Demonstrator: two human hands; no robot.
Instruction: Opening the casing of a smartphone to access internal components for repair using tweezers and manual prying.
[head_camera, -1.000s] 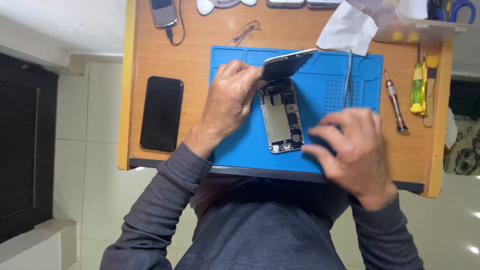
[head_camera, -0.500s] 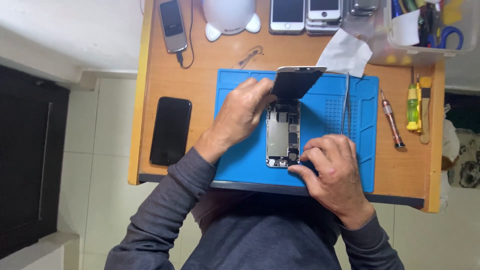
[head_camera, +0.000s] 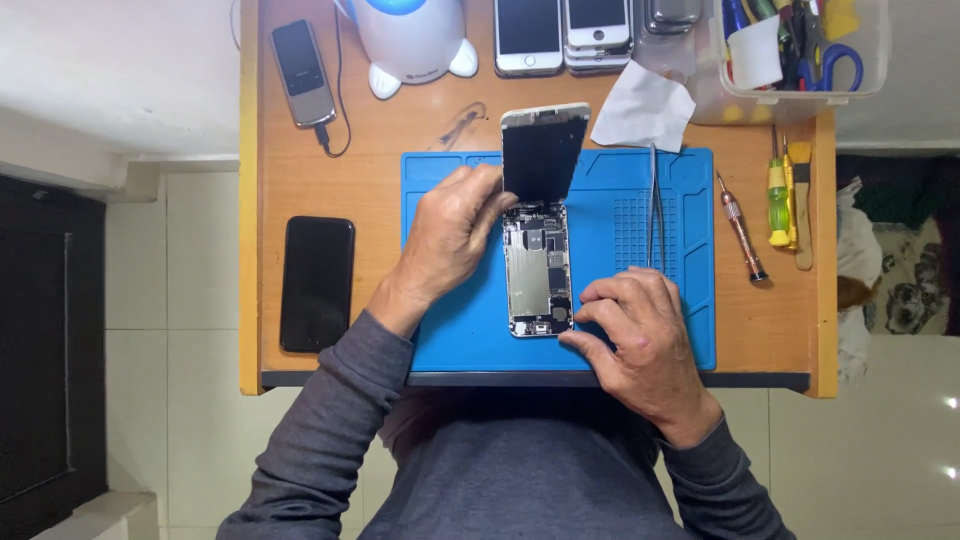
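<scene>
Right hand (head_camera: 640, 335): fingers curled, fingertips pinning the lower right edge of the opened phone (head_camera: 536, 270).
Opened phone: lies mid blue mat (head_camera: 450, 340), insides showing.
Left hand (head_camera: 450, 235): pinches the lifted screen panel (head_camera: 543, 150) by its left edge, panel tilted up at the phone's far end.
Mat's right side: tweezers (head_camera: 655, 205) lying free; screwdrivers (head_camera: 742, 225) just off the mat.
Left of mat: black phone (head_camera: 317, 282) on bare wood.
Far right corner: clear bin (head_camera: 800, 100) holding scissors and tools.

- Left hand (head_camera: 450, 235) props lifted screen panel (head_camera: 543, 150) above opened phone body (head_camera: 536, 270).
- Right hand (head_camera: 640, 335) steadies body's near right corner on blue mat (head_camera: 680, 200).
</scene>
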